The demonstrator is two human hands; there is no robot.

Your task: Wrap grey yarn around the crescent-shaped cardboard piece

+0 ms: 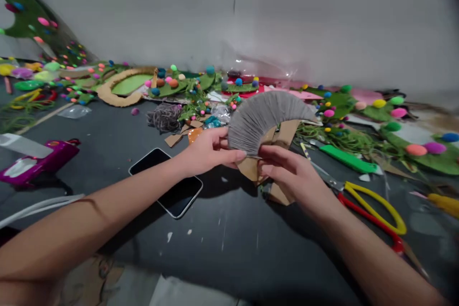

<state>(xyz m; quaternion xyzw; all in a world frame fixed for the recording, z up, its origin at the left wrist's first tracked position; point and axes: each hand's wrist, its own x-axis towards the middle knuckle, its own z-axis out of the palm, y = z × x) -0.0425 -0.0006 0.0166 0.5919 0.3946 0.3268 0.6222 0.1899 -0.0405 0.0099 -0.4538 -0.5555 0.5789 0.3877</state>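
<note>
**Two-handed hold**

Grey yarn-wrapped arc is mid-view, raised above the dark table — left hand pinches its left end, thumb in front, probably to steady it. Right hand curls at the bare cardboard below — can't tell whether it's gripping. Scissors and green cutter lie right, likely for easy reach.

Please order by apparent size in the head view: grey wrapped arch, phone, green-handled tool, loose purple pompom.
1. Grey wrapped arch
2. Phone, partly hidden by left forearm
3. Green-handled tool
4. Loose purple pompom
</note>
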